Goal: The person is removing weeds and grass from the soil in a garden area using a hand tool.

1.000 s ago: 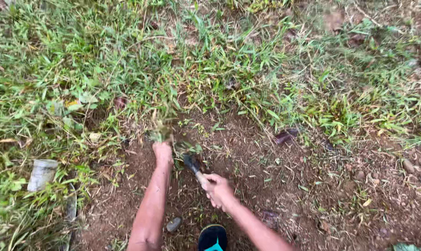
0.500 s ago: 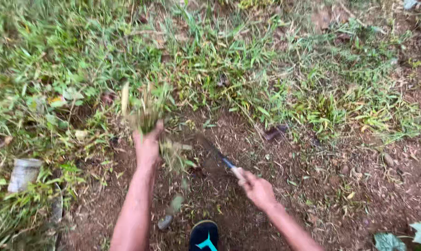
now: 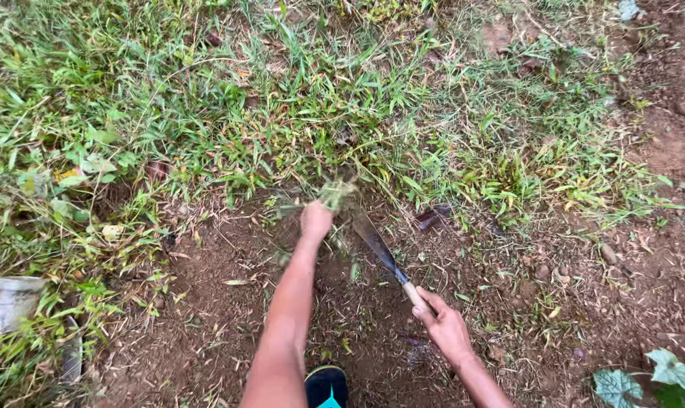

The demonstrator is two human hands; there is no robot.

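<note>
Seemingly blurred green grass tuft (image 3: 335, 193), long dark blade (image 3: 376, 245), pale handle (image 3: 416, 295)

Two hands (image 3: 316, 221), one knife (image 3: 380, 249), one shoe (image 3: 327, 386).

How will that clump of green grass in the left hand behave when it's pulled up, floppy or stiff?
The clump of green grass is probably floppy: its thin blades splay loosely above the left hand. It likely weighs little, being only leaves. Blades may tear or slip free, since they look blurred and loose.
</note>
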